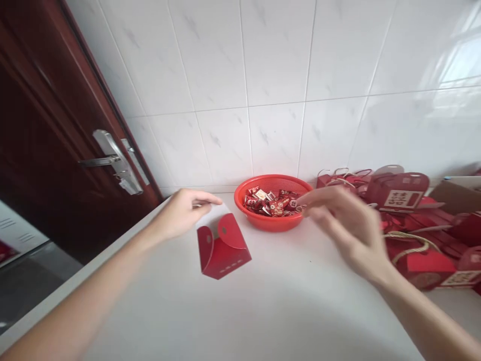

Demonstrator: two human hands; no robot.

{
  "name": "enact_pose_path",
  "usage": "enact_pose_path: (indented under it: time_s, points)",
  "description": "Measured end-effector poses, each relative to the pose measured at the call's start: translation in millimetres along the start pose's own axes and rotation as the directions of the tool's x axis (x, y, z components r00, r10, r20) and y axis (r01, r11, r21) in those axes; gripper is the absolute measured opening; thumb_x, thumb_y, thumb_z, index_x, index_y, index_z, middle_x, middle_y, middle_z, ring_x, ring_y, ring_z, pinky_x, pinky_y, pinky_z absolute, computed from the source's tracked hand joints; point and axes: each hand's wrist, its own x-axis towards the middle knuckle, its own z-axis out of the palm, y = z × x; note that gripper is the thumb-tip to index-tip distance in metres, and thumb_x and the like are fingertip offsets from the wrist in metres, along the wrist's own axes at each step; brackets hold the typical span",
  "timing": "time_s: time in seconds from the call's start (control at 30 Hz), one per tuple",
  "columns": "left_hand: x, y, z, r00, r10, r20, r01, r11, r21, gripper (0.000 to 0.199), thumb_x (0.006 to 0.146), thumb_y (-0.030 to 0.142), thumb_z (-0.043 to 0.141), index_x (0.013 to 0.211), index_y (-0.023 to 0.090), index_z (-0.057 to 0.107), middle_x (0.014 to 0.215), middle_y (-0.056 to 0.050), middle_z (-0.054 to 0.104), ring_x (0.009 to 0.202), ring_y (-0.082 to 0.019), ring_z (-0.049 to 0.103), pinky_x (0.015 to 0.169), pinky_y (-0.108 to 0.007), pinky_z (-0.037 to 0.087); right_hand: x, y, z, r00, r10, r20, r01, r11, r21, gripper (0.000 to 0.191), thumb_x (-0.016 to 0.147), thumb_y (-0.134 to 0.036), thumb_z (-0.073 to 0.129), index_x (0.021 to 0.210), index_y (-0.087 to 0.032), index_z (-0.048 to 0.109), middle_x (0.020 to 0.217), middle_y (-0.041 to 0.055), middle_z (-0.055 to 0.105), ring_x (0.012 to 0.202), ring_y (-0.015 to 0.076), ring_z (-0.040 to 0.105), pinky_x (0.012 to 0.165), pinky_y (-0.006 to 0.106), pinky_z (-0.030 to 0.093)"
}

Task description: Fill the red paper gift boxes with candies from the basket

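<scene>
1. Red basket (271,224) sat just left of the loosely curled right hand (347,225), too blurred to tell any hold.
2. Red box (230,256) was just right of the left hand (184,211), fingers slightly parted; pinching couldn't be told.
3. Wrapped packets (277,206) lay near the right hand.

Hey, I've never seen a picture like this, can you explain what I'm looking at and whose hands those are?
There's no machine here: this is one picture from a camera worn on a person's head, looking forward and down at their own bare hands. The left hand is close to a small red box on a white surface. The right hand, blurred, is at the edge of a red basket that has small wrapped packets in it. Whether either hand holds anything is hard to tell. To the right sits a pile of red boxes, some with handles.
</scene>
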Motion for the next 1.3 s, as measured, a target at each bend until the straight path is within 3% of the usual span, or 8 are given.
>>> enact_pose_path:
  time_s: [0.2, 0.37, 0.53, 0.67, 0.83, 0.97, 1.1, 1.3]
  points:
    - [24.4, 8.5, 76.5, 0.954, 0.212, 0.21, -0.178, 0.969, -0.172, 0.027, 0.077, 0.025, 0.055, 0.09, 0.018, 0.079, 0.1, -0.005, 0.079, 0.098, -0.025, 0.073, 0.092, -0.035, 0.056, -16.6, 32.9, 43.8, 0.978, -0.011, 0.209, 0.029, 0.996, -0.084, 0.037, 0.098, -0.035, 0.055, 0.132, -0.022, 0.054, 0.12, 0.0121, 0.064, 0.085, 0.0178, 0.066, 0.085, 0.039, 0.057]
    - [30.3, 9.8, 120.8, 0.937, 0.264, 0.23, -0.21, 0.949, -0.237, 0.029, 0.082, 0.017, 0.051, 0.092, 0.017, 0.078, 0.101, -0.005, 0.079, 0.1, -0.023, 0.072, 0.093, -0.035, 0.056, -32.7, 41.6, 67.2, 0.97, -0.063, 0.235, 0.128, 0.953, -0.275, 0.029, 0.097, -0.035, 0.055, 0.119, -0.021, 0.066, 0.136, 0.0185, 0.053, 0.083, 0.0199, 0.063, 0.077, 0.042, 0.057]
    - [25.2, -5.1, 146.1, 0.938, 0.287, 0.197, -0.242, 0.944, -0.223, 0.026, 0.083, 0.015, 0.052, 0.089, 0.018, 0.077, 0.1, -0.006, 0.078, 0.097, -0.022, 0.071, 0.091, -0.034, 0.055, -39.5, 53.3, 73.2, 0.975, -0.005, 0.223, 0.088, 0.927, -0.365, 0.026, 0.094, -0.036, 0.058, 0.115, -0.024, 0.069, 0.141, 0.0178, 0.049, 0.077, 0.0177, 0.061, 0.078, 0.042, 0.057]
    - [15.3, -10.0, 151.5, 0.928, 0.307, 0.21, -0.27, 0.945, -0.184, 0.026, 0.086, 0.017, 0.051, 0.09, 0.021, 0.077, 0.103, -0.005, 0.076, 0.099, -0.022, 0.07, 0.093, -0.034, 0.054, -44.1, 59.0, 74.2, 0.971, -0.025, 0.236, 0.111, 0.926, -0.36, 0.024, 0.096, -0.022, 0.05, 0.111, -0.023, 0.068, 0.144, 0.0165, 0.048, 0.077, 0.0173, 0.062, 0.076, 0.04, 0.056]
    - [15.8, -13.5, 140.9, 0.916, 0.195, 0.35, -0.095, 0.955, -0.283, 0.033, 0.079, 0.018, 0.057, 0.106, 0.019, 0.075, 0.121, -0.005, 0.073, 0.125, -0.028, 0.06, 0.109, -0.039, 0.045, -50.1, 67.4, 73.4, 0.987, 0.025, 0.16, 0.025, 0.952, -0.304, 0.046, 0.093, -0.004, 0.033, 0.126, -0.024, 0.057, 0.146, 0.0162, 0.047, 0.084, 0.0172, 0.066, 0.068, 0.033, 0.057]
    - [22.0, -27.4, 127.1, 0.777, 0.198, 0.597, 0.066, 0.918, -0.391, 0.059, 0.076, 0.022, 0.064, 0.135, 0.021, 0.062, 0.153, -0.005, 0.049, 0.149, -0.032, 0.031, 0.118, -0.043, 0.034, -55.1, 81.9, 71.9, 0.992, 0.083, 0.093, -0.045, 0.935, -0.353, 0.05, 0.088, 0.0, 0.033, 0.121, -0.025, 0.061, 0.147, 0.0144, 0.047, 0.11, 0.0235, 0.066, 0.084, 0.04, 0.059]
    - [23.3, -41.5, 120.4, 0.623, 0.228, 0.748, 0.112, 0.921, -0.374, 0.089, 0.072, 0.037, 0.08, 0.152, 0.025, 0.043, 0.163, -0.005, 0.031, 0.152, -0.034, 0.022, 0.12, -0.044, 0.03, -55.4, 88.3, 65.5, 0.982, 0.099, 0.16, -0.033, 0.926, -0.375, 0.052, 0.085, 0.001, 0.035, 0.123, -0.023, 0.063, 0.15, 0.0152, 0.044, 0.132, 0.0286, 0.053, 0.101, 0.05, 0.053]
    - [18.3, -39.9, 118.4, 0.617, 0.164, 0.77, 0.11, 0.951, -0.291, 0.109, 0.064, 0.043, 0.088, 0.156, 0.029, 0.032, 0.163, -0.005, 0.032, 0.148, -0.034, 0.031, 0.121, -0.047, 0.028, -49.2, 79.1, 45.8, 0.926, 0.2, 0.321, -0.104, 0.951, -0.292, 0.043, 0.087, -0.008, 0.042, 0.121, -0.022, 0.064, 0.161, 0.0139, 0.031, 0.143, 0.0337, 0.04, 0.109, 0.056, 0.043]
